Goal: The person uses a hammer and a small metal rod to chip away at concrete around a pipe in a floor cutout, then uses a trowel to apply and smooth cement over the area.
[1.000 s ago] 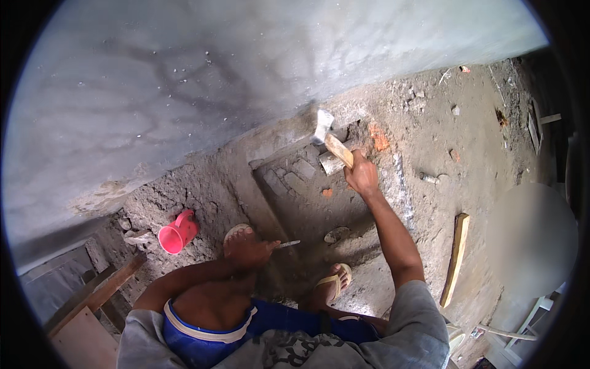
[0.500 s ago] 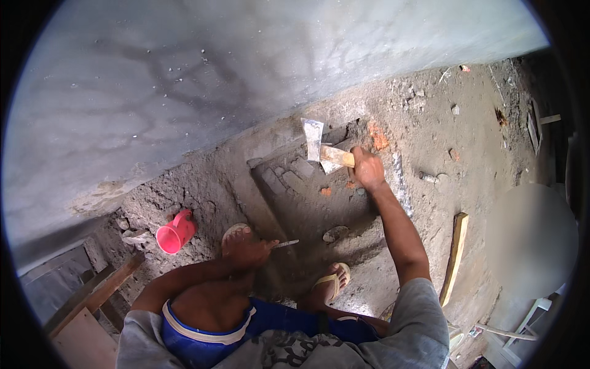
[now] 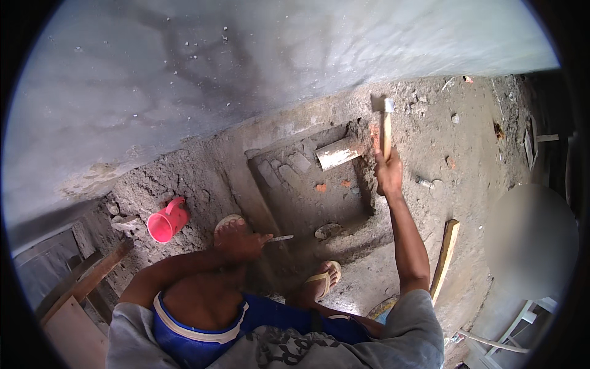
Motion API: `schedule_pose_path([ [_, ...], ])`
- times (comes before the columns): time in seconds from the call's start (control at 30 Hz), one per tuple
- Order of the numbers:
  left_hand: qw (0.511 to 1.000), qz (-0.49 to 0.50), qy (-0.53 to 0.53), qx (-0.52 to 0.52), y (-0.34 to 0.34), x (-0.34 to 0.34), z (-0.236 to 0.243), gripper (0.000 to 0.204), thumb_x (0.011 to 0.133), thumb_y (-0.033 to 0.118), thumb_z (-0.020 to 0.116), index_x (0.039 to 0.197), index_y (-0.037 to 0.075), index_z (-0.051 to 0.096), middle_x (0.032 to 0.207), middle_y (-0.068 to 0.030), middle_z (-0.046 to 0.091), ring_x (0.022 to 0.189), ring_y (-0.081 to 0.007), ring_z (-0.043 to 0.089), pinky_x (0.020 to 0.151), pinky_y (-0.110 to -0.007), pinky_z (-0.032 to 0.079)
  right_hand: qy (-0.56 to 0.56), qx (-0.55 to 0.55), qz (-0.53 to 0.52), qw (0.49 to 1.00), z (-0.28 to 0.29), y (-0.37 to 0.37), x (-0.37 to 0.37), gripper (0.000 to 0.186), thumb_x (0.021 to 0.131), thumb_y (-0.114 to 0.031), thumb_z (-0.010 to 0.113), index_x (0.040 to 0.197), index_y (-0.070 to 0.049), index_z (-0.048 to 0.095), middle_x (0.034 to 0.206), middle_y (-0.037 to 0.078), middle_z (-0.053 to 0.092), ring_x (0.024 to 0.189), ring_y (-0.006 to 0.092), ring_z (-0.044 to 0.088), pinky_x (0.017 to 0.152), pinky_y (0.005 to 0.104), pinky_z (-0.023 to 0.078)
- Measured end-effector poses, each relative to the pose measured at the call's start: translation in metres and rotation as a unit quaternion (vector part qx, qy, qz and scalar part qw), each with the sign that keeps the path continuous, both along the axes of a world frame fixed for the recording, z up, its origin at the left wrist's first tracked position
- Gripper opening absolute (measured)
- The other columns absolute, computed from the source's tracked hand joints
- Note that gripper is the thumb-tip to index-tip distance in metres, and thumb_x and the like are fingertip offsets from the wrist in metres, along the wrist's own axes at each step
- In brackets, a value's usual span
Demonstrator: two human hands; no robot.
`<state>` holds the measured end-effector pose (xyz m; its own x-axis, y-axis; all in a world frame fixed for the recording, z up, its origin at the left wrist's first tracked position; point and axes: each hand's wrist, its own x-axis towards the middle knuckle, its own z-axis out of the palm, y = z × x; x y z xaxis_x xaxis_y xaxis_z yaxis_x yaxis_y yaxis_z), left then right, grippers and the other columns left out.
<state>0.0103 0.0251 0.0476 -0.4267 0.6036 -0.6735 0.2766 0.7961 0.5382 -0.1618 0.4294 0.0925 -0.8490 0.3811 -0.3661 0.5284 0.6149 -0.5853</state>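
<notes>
My right hand (image 3: 388,173) is wrapped round the wooden handle of a hatchet (image 3: 386,126). Its metal head points away from me, over the soil just right of a shallow rectangular pit (image 3: 289,212). Low by my left foot, my left hand (image 3: 243,246) is closed on a short, narrow metal bar (image 3: 281,238), whose tip sticks out to the right over the pit's near left edge. A pale pipe (image 3: 337,154) juts into the pit from its far right corner, left of the hatchet. Grey bricks (image 3: 286,172) and orange fragments (image 3: 321,187) lie on the pit floor.
A pink mug (image 3: 167,221) lies tilted on rough soil at the left. Wooden boards (image 3: 86,280) stand at the lower left, and a timber strip (image 3: 445,258) lies right of my right arm. A grey plastered wall (image 3: 246,55) rises along the far side.
The hatchet has moved right, its head swinging from pointing left to pointing away from me, uncovering the pale pipe. My left hand keeps its grip on the bar; the view has shifted slightly.
</notes>
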Motion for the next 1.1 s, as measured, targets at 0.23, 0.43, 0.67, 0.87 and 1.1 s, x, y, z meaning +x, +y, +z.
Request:
schedule_pose_path([
  [0.23,0.986,-0.059,0.148,0.054,-0.014,0.020,-0.031,0.053,0.097,0.038,0.049,0.147,0.022,0.043,0.113,-0.0144,0.060,0.105,-0.0360,0.060,0.091,-0.054,0.047,0.612,-0.050,0.220,0.758,0.080,0.004,-0.044,0.029,0.099,-0.025,0.062,0.104,0.002,0.055,0.081,0.008,0.065,0.067,0.0156,0.062,0.052,0.0216,0.045],
  [0.43,0.998,-0.058,0.006,0.012,0.025,-0.014,0.008,0.055,0.098,0.031,0.050,0.151,0.020,0.038,0.105,-0.0087,0.063,0.093,-0.0298,0.065,0.080,-0.047,0.054,0.048,0.249,0.103,0.962,-0.088,0.097,-0.033,0.025,0.098,-0.030,0.061,0.107,-0.007,0.056,0.081,0.020,0.068,0.072,0.0263,0.067,0.054,0.0401,0.052],
  [0.67,0.991,-0.082,0.109,-0.016,-0.006,0.008,0.004,0.057,0.098,0.031,0.050,0.151,0.014,0.037,0.103,-0.0091,0.063,0.082,-0.0293,0.066,0.073,-0.045,0.054,0.123,0.048,0.021,0.991,0.024,0.015,-0.018,0.039,0.099,-0.033,0.060,0.119,0.000,0.050,0.084,0.019,0.068,0.076,0.0286,0.068,0.066,0.0399,0.055],
  [0.87,0.970,-0.089,0.203,0.098,-0.007,0.011,-0.022,0.057,0.099,0.031,0.049,0.151,0.015,0.036,0.104,-0.0085,0.061,0.080,-0.0280,0.066,0.068,-0.045,0.055,0.460,-0.031,0.115,0.880,-0.050,0.084,-0.033,0.018,0.097,-0.005,0.057,0.114,-0.003,0.049,0.093,0.011,0.060,0.075,0.0137,0.058,0.065,0.0238,0.057],
  [1.1,0.982,-0.106,0.152,0.031,-0.005,0.022,-0.016,0.052,0.100,0.032,0.047,0.149,0.018,0.041,0.100,-0.0079,0.065,0.080,-0.0265,0.067,0.065,-0.045,0.056,0.088,0.259,0.142,0.951,-0.037,0.069,-0.021,0.037,0.102,-0.036,0.052,0.114,-0.002,0.051,0.086,0.026,0.068,0.074,0.0393,0.069,0.058,0.0466,0.054],
])
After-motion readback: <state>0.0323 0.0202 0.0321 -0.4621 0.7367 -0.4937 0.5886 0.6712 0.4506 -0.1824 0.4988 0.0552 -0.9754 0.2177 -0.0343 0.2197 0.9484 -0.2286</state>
